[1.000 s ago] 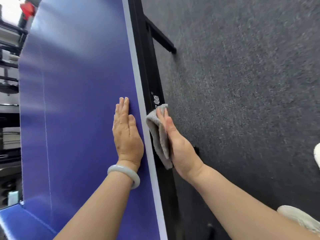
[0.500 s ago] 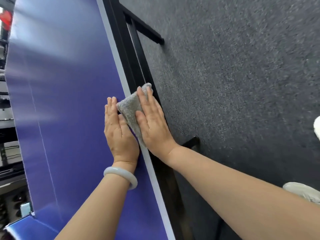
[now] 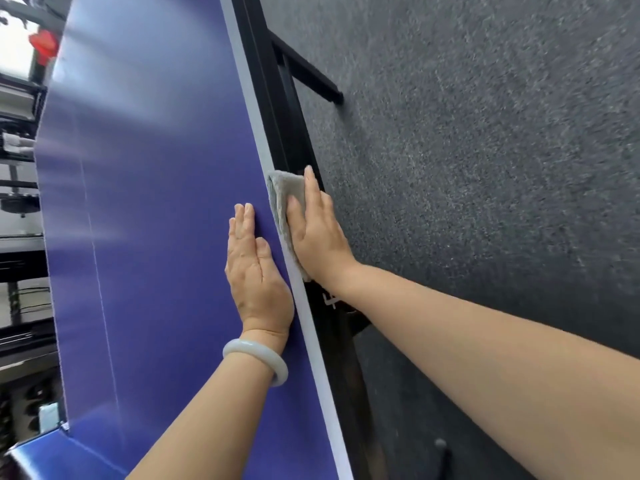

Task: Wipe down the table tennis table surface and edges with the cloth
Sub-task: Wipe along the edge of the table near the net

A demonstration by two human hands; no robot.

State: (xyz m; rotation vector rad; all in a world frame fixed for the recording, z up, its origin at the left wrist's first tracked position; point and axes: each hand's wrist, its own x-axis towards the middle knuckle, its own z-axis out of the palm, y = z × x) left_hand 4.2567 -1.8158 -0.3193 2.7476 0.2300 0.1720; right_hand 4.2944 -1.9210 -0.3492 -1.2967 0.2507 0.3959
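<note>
Nearest the camera, two bare forearms reach forward over the right-hand edge of the blue worktop [image 3: 156, 202], the left one wearing a pale, smooth bracelet [image 3: 256, 360] at the wrist. The left hand [image 3: 258, 271] lies flat on the blue surface just inside the white edge line [image 3: 325, 393], fingers straight and held together, thumb alongside, holding nothing. Just beyond it and across that line, the right hand [image 3: 317, 233] presses a folded grey cloth [image 3: 285, 192] against the right edge of the worktop. Its fingers are stretched out flat over the cloth rather than curled round it, and the thumb rests on the fabric. The cloth wraps over the white line and down onto the black side frame [image 3: 273, 109], with its far end showing past the fingertips. Some white lettering on the frame shows just below the right wrist, too blurred to read. Farther along the same edge, a black strut [image 3: 304, 76] sticks out from the frame over the dark grey carpet floor [image 3: 485, 168]. Past the far left edge of the worktop stand dark shelves [image 3: 17, 237] and a red object [image 3: 43, 46], both blurred.
</note>
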